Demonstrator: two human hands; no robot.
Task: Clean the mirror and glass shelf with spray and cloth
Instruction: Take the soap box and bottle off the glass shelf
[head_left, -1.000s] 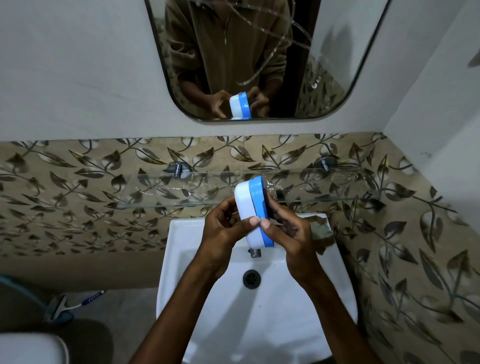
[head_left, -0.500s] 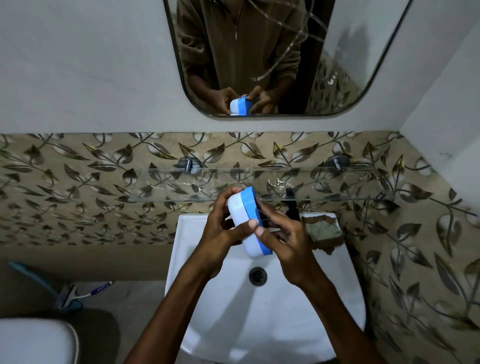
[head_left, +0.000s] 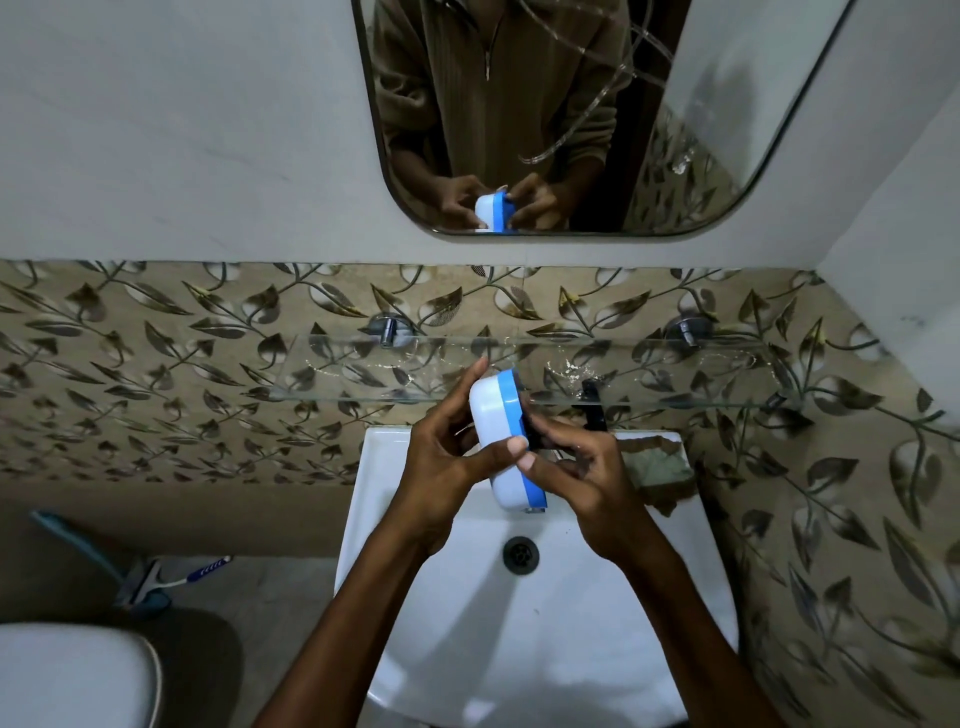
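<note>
A white and blue plastic case (head_left: 504, 436) stands on edge above the sink, held between both hands. My left hand (head_left: 441, 457) grips its white side, thumb across the front. My right hand (head_left: 576, 473) pinches its blue side from the right. The glass shelf (head_left: 649, 371) runs along the tiled wall just behind the case, with white smears on it. The mirror (head_left: 727, 104) hangs above with curved streaks and reflects my hands and the case. A brownish cloth (head_left: 660, 467) lies on the sink's back right corner. No spray bottle is in view.
A white sink (head_left: 519, 623) with a drain (head_left: 520, 555) sits below my hands. A dark object (head_left: 593, 405) stands behind my right hand. A toilet (head_left: 67, 675) is at the lower left, with a toothbrush (head_left: 202, 569) and a blue tool on the floor.
The view has tilted up slightly, showing more of the mirror. Both hands keep hold of the case, which has shifted a little lower and tilted.
</note>
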